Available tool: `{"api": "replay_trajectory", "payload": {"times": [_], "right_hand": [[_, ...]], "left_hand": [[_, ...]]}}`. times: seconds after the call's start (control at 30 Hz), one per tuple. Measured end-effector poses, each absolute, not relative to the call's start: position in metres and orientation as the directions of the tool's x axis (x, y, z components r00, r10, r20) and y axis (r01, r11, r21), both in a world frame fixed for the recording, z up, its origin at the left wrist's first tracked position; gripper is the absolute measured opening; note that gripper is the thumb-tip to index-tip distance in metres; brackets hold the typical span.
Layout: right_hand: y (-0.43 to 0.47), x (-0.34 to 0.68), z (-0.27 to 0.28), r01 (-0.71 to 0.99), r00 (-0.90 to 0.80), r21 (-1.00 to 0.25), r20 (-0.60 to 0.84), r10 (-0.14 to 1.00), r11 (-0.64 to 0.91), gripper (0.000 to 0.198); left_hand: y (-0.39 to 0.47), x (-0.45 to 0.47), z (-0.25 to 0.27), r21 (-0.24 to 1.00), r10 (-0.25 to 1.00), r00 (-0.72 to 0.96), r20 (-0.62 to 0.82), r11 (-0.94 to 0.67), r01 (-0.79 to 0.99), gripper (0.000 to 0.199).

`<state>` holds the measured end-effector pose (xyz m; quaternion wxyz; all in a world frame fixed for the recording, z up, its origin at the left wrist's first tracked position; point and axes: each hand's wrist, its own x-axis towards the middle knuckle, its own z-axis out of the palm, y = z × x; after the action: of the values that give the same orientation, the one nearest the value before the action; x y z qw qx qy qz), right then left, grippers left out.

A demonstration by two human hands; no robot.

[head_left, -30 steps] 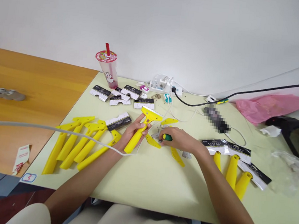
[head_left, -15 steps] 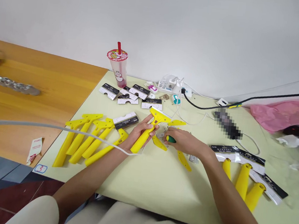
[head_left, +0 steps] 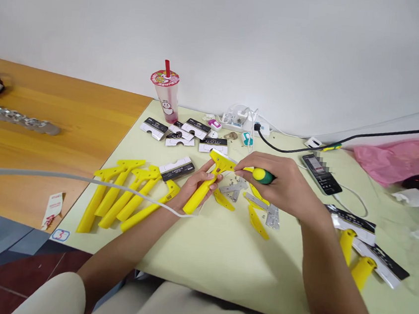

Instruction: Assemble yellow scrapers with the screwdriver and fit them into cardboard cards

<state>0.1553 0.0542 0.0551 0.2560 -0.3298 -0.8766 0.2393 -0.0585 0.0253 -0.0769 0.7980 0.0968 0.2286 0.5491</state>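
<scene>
Left hand: closed round yellow scraper, above desk | Right hand: clamped on green-and-yellow screwdriver, fingertips at scraper's head | Desk: metal plates near right hand; five loose scrapers, left side.

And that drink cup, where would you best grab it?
Probably around the middle of the cup, coming in level from the left: it stands upright, the straw juts above, and cards lie in front and to its right.
</scene>
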Motion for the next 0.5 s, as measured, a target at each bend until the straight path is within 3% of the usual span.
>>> {"api": "replay_trajectory", "payload": {"times": [0.3, 0.5], "right_hand": [[0.063, 0.156, 0.025, 0.498, -0.648, -0.562, 0.265, 0.714, 0.66, 0.025], [0.065, 0.152, 0.016, 0.531, -0.681, -0.524, 0.203, 0.704, 0.666, 0.012]], "left_hand": [[0.023, -0.06, -0.078, 0.429, 0.907, 0.34, -0.25, 0.418, -0.801, 0.07], [0.023, -0.06, -0.077, 0.437, 0.903, 0.348, -0.251, 0.427, -0.792, 0.065]]}}
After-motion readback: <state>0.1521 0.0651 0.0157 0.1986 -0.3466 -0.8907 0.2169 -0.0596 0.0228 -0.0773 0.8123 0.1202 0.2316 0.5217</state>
